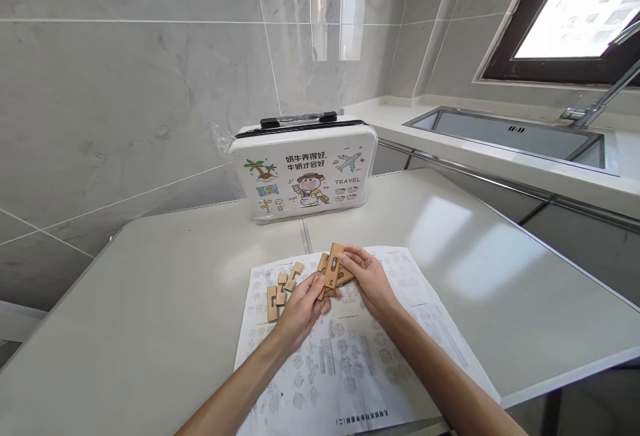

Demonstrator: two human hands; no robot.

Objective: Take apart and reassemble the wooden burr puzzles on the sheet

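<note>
My left hand [303, 304] and my right hand [369, 281] meet over a printed sheet, both closed on a small cluster of wooden puzzle pieces. Uppermost in the cluster is a flat slotted wooden puzzle piece [331, 277] marked "2", standing at a slant. Behind it, more wooden pieces [345, 277] cross at angles, partly covered by my fingers. To the left of my left hand, several loose wooden puzzle pieces [272, 305] rest on the paper, one with a long slot. How the held pieces join cannot be made out.
The big printed sheet [345, 396] with diagrams lies on a white folding table [165, 316]. A white cartoon-printed case [307, 169] in clear plastic stands at the back against the tiled wall. At right are a counter with a sink [505, 135] and a faucet [595, 109].
</note>
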